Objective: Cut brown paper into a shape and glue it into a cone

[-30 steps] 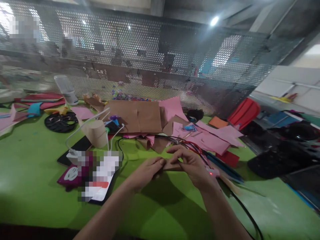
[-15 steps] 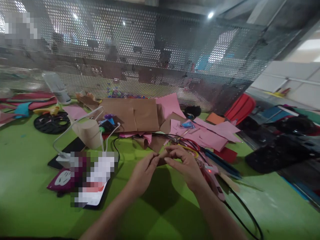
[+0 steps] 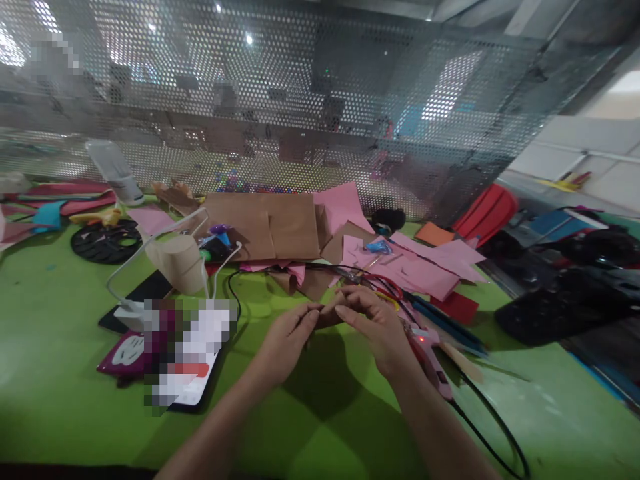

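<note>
I hold a small brown piece [image 3: 331, 316] between my two hands, out over the green surface [image 3: 320, 433], with a dark shadow lying below it. The fingers of my left hand [image 3: 287, 340] are clamped on its left end, thumb along the near side. The fingers of my right hand [image 3: 379, 331] are bent around its right end, with the thumb against the near side and the index finger arched over the top; they hide much of the piece, so I cannot tell its full shape.

Just beside my right wrist lies a pink tool [image 3: 434, 367] with a small red light glowing on it, and a black cord [image 3: 500, 413] curves from it toward the near edge. Behind that hand I see a yellow loop [image 3: 389, 299] and a red one [image 3: 393, 285], partly covered.

Farther back, pink sheets [image 3: 425, 277] overlap to the right of a large brown folded sheet [image 3: 265, 227]. To my left, well apart from the piece, a phone [image 3: 193, 395] lies tilted beside a purple pouch [image 3: 123, 357], with a pale roll [image 3: 185, 263] behind them. A perforated metal panel [image 3: 280, 87] stands across the back.
</note>
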A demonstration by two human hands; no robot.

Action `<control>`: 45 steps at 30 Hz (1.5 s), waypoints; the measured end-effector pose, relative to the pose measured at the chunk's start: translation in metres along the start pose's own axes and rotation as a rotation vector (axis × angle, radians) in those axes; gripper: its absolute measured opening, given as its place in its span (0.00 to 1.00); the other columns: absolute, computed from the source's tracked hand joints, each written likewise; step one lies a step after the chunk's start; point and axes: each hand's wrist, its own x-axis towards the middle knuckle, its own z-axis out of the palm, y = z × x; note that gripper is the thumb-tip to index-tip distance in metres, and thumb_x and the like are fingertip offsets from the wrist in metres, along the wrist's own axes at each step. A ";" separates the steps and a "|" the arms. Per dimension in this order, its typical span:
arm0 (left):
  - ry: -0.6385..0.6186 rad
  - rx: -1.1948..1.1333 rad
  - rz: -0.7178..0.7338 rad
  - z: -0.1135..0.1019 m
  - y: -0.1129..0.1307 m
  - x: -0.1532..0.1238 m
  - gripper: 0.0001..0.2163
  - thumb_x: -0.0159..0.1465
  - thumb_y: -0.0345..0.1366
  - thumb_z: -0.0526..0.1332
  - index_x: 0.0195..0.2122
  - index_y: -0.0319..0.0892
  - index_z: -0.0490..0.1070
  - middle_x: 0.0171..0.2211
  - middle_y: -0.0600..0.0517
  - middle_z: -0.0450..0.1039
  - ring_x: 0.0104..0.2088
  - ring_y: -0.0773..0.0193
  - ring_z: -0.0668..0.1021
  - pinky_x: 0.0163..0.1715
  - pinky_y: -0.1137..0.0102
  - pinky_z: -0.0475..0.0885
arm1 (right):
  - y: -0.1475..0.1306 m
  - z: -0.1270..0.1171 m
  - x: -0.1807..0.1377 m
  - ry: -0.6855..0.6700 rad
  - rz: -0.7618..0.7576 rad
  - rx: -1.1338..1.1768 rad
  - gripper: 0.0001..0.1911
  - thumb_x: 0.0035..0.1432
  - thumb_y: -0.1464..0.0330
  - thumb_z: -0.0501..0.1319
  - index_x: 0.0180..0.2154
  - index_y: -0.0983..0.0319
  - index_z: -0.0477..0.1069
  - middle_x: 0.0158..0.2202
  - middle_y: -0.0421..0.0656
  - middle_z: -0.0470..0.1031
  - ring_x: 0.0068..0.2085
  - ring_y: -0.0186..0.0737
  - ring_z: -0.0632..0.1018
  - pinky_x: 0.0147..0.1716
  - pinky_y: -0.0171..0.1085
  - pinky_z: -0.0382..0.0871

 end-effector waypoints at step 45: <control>0.211 0.053 -0.041 -0.008 -0.001 -0.001 0.11 0.66 0.41 0.54 0.28 0.42 0.67 0.23 0.56 0.66 0.26 0.66 0.68 0.28 0.72 0.60 | -0.012 0.003 -0.005 -0.103 0.032 0.018 0.09 0.51 0.66 0.69 0.24 0.60 0.71 0.33 0.41 0.71 0.38 0.42 0.72 0.41 0.40 0.63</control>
